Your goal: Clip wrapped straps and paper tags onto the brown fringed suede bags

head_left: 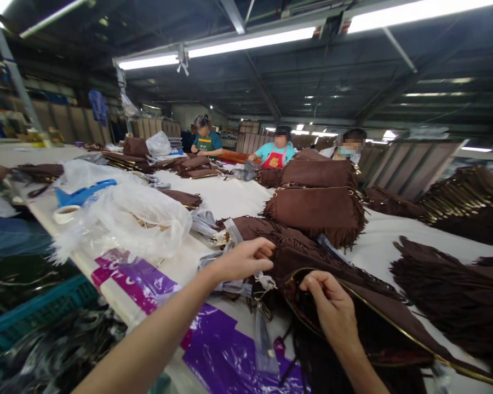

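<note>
A dark brown fringed bag (378, 295) lies in front of me, its gold zip mouth gaping and the dark lining showing. My right hand (332, 303) is at this mouth with thumb and fingertips pinched together; what they hold, if anything, is hidden. Above the table, left of the bag, is my left hand (246, 257) with its fingers curled in; I cannot make out anything in them. Just below it hang a clear plastic strip (265, 342) and a knotted whitish wrapping (265, 282). Another brown fringed bag (287, 235) lies behind, partly covered.
Stacked brown fringed bags (318, 210) rise ahead, with more piles (456, 284) at right. Crumpled clear plastic (148, 213), a tape roll (66, 213) and a blue tape dispenser (84, 192) lie left. Purple plastic (213, 339) covers the near edge. Several people work across the table.
</note>
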Demonstrator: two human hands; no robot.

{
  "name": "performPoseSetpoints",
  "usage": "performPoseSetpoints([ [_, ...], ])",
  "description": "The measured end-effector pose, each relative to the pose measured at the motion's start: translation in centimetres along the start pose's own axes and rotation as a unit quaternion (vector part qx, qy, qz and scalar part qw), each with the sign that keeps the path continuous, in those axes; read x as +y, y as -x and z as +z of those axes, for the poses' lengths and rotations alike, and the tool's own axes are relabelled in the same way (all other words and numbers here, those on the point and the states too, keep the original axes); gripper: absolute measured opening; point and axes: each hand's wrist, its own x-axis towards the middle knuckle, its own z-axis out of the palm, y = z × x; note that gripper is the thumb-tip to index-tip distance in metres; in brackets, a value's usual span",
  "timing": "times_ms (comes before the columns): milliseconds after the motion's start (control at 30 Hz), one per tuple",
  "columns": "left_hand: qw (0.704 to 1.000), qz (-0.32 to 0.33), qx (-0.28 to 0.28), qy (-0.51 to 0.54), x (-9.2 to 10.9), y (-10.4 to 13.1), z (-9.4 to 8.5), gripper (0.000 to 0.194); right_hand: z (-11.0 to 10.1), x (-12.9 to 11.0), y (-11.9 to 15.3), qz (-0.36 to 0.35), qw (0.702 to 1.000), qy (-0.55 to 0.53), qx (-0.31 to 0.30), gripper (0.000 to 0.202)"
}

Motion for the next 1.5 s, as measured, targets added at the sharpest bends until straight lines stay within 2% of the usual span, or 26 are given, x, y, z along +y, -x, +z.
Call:
performPoseSetpoints([
  [33, 0.997, 0.004, 0.030, -0.068, 0.2, 1.6, -1.4, 0.029, 0.0, -0.1, 0.1, -0.005, 1.000, 0.005, -0.010, 0.025],
  [67, 0.989, 0.001, 0.034, -0.146, 0.2, 3.2, -2.5, 0.024, 0.1, -0.3, 0.2, -0.009, 1.000, 0.010, -0.019, 0.024],
  [133, 0.964, 0.014, 0.010, -0.265, -0.5, 5.9, -3.6, 0.024, 0.3, -0.4, 0.2, -0.013, 0.999, 0.016, -0.040, 0.023],
  [200, 0.938, 0.036, -0.026, -0.343, -1.8, 7.7, -3.4, 0.033, 0.4, -0.4, 0.2, -0.020, 0.998, 0.025, -0.059, 0.021],
  [267, 0.915, 0.037, -0.033, -0.401, -3.5, 8.5, -2.6, 0.044, 0.4, -0.3, 0.1, -0.025, 0.996, 0.034, -0.073, 0.020],
  [333, 0.897, 0.015, -0.022, -0.441, -4.7, 8.5, -1.9, 0.046, 0.3, -0.2, 0.3, -0.024, 0.996, 0.038, -0.080, 0.020],
  [400, 0.889, -0.003, -0.013, -0.459, -5.0, 8.4, -1.6, 0.043, 0.1, -0.1, 0.5, -0.021, 0.996, 0.036, -0.082, 0.021],
  [567, 0.869, 0.029, 0.007, -0.494, -3.1, 7.3, -0.3, 0.042, 0.0, 0.1, 0.8, -0.015, 0.995, 0.029, -0.095, 0.020],
  [700, 0.853, 0.049, -0.039, -0.519, -3.0, 5.7, 2.1, 0.015, 0.0, 0.1, 0.6, -0.020, 0.993, 0.031, -0.114, 0.017],
  [767, 0.859, 0.036, -0.024, -0.509, -3.7, 5.1, 2.4, 0.013, 0.0, 0.0, 0.6, -0.022, 0.992, 0.027, -0.123, 0.017],
  [867, 0.918, -0.009, 0.094, -0.385, -4.0, 4.6, 0.8, 0.014, -0.2, -0.2, 0.7, -0.025, 0.990, 0.018, -0.140, 0.019],
  [933, 0.954, -0.033, 0.175, -0.241, -3.1, 4.2, -0.9, 0.018, -0.2, -0.2, 0.8, -0.029, 0.988, 0.013, -0.151, 0.021],
  [1033, 0.965, -0.031, 0.238, -0.103, -0.7, 3.5, -2.1, 0.021, 0.0, 0.0, 0.7, -0.027, 0.988, -0.008, -0.150, 0.022],
  [1100, 0.962, -0.013, 0.249, -0.106, 0.5, 2.8, -1.3, 0.020, 0.1, 0.0, 0.5, -0.018, 0.989, -0.034, -0.143, 0.021],
  [1233, 0.941, 0.057, 0.232, -0.241, 1.1, 1.6, 2.8, 0.017, -0.1, -0.8, 0.4, 0.009, 0.989, -0.082, -0.123, 0.017],
  [1333, 0.904, 0.105, 0.212, -0.356, 0.7, 1.1, 5.3, 0.016, -0.3, -1.3, 0.4, 0.029, 0.988, -0.104, -0.109, 0.016],
  [1500, 0.839, 0.118, 0.186, -0.497, 0.9, 0.6, 6.8, 0.017, -0.1, -1.3, 0.4, 0.032, 0.983, -0.158, -0.087, 0.013],
])
